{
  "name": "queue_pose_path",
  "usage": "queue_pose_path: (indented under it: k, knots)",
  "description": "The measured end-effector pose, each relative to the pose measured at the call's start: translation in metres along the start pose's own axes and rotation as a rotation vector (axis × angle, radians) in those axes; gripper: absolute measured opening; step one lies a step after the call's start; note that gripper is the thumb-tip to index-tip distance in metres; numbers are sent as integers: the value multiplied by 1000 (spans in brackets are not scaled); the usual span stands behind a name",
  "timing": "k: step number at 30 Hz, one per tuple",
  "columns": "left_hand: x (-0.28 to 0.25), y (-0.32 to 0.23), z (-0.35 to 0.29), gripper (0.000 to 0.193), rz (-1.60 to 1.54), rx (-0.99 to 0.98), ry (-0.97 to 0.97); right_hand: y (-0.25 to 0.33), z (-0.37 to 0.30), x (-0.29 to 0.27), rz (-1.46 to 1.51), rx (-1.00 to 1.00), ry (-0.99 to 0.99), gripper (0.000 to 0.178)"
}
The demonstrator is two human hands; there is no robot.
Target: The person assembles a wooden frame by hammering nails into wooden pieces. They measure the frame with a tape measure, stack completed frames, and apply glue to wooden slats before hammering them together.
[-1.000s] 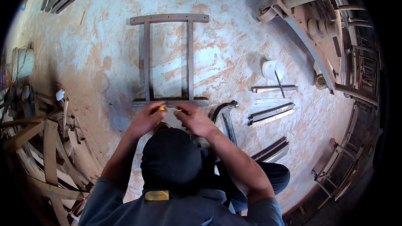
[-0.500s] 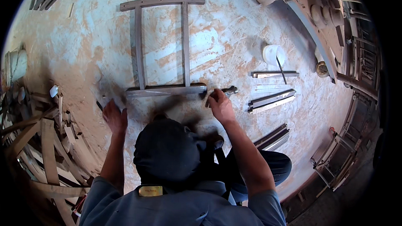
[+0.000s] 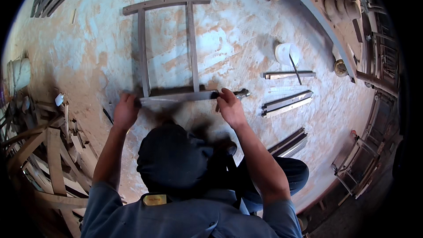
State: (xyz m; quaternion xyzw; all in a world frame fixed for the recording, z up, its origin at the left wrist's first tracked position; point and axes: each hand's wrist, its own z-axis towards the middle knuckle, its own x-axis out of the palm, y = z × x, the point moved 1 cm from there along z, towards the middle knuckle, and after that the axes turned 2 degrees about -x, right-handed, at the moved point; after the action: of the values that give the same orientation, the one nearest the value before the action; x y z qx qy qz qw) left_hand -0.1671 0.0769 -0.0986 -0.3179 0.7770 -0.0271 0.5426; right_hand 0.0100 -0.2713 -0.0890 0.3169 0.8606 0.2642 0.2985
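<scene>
A wooden frame lies on the floor before me, with a curved far rail, two uprights and a near rail. My left hand is closed on the left end of the near rail. At that rail's right end my right hand has its fingers bent round the tip; its grip is partly hidden. Just beyond my right fingers lies a metal tool, perhaps a hammer, its other end out of sight.
Right of the frame stands a white tub with a dark stick leaning on it. Several wooden strips lie nearby. Scrap wood is piled at the left. A wooden workbench rises at the far right.
My left hand has moved right and forward onto the near rail's left end and closed there. My right hand has come down slightly onto the right end.
</scene>
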Motion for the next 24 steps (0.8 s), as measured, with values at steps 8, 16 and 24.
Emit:
queue_pose_path:
  k: [8, 16, 24]
  knots:
    - [-165, -39, -7, 44, -733, -27, -11, 150, -78, -75, 242, -258, -129, 40]
    - [-226, -77, 56, 44, -1156, -33, -458, 244, -50, -84, 109, -726, -295, 42]
    - [-233, -83, 65, 46, -1198, -88, -482, 252, -44, -85, 74, -746, -320, 42]
